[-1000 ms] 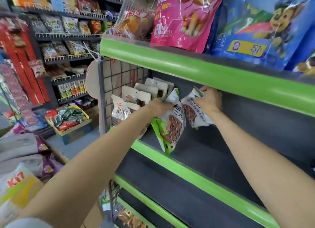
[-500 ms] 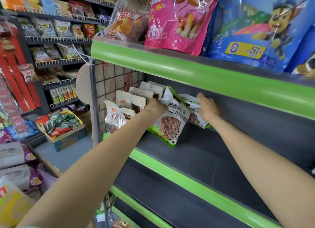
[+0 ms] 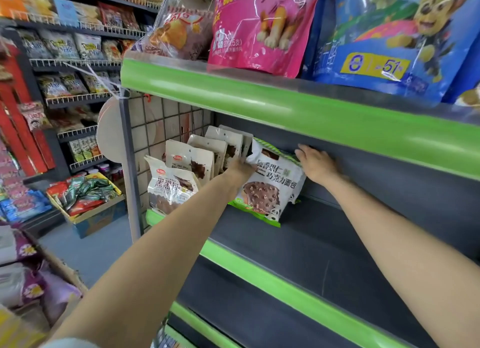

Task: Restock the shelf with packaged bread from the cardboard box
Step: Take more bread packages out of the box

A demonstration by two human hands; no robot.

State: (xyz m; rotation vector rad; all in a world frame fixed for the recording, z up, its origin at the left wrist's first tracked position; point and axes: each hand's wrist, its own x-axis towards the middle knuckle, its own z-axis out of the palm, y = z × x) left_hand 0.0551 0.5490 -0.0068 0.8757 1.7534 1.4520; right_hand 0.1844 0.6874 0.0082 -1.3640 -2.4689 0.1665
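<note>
A green-and-white pack of chocolate bread stands upright on the dark middle shelf, with a second like pack partly hidden behind it. My left hand grips the front pack's top left corner. My right hand rests with straight fingers on the top of the packs at the right. To their left stands a row of several white bread packs against the wire grid side panel. No cardboard box of bread can be made out for certain.
The upper shelf's green edge hangs just above my hands, loaded with big pink and blue snack bags. The dark shelf stretches bare to the right. A box of snack packs sits on the floor at left; more racks behind.
Both hands have pushed the two green packs deeper and to the left, setting them upright beside the white packs. My right hand has let go of its pack and now lies flat on top.
</note>
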